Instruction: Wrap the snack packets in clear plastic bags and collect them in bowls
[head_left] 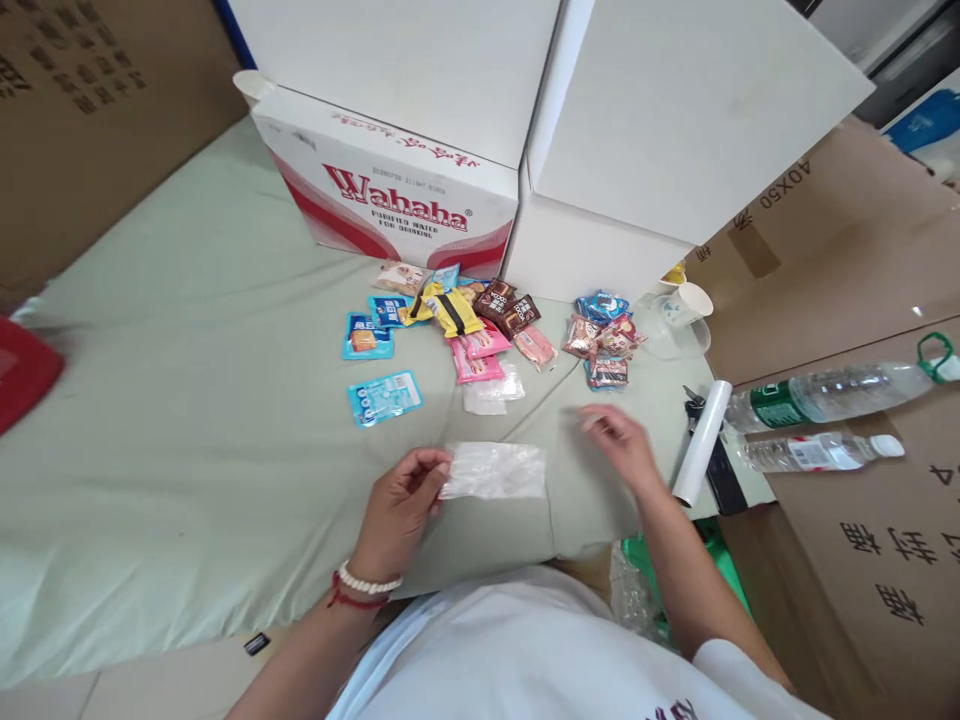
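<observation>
One clear bag [501,472] lies to the right of the left hand [429,482], pinched at one end between thumb and fingers, its long axis running left to right over the worktop [247,480]. Farther out, apart from the bag's free end, the right hand [619,446] is loosely curled but blurred, so I cannot tell whether it holds anything. Beyond, snack packets [457,315] overlap, partly hiding one another
</observation>
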